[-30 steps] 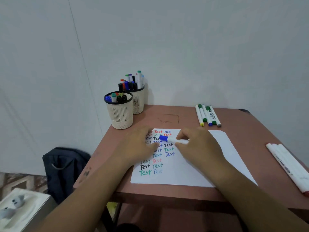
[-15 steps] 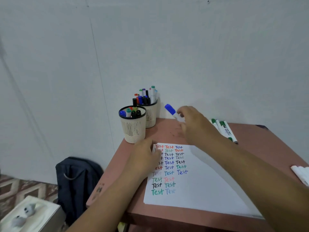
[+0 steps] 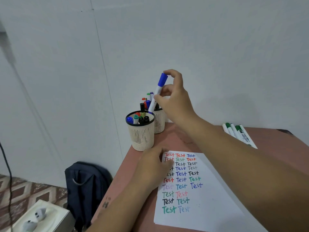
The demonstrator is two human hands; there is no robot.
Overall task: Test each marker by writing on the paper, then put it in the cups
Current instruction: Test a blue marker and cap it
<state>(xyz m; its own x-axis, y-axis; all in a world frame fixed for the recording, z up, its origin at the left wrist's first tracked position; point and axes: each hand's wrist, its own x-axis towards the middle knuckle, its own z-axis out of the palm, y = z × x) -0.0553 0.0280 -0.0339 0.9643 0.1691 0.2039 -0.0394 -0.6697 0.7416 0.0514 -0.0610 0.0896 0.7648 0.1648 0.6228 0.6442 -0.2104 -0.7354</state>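
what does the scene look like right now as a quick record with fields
right hand: grips the blue-capped marker, cap up, lower end over the cups
left hand: fingers flat on the paper's left edge
paper: rows of "Test" in red, green, blue, black
front cup: holds several markers
rear cup: behind it, also holding markers
loose markers: green-capped group lying on the table at far right
floor: dark backpack beside the table
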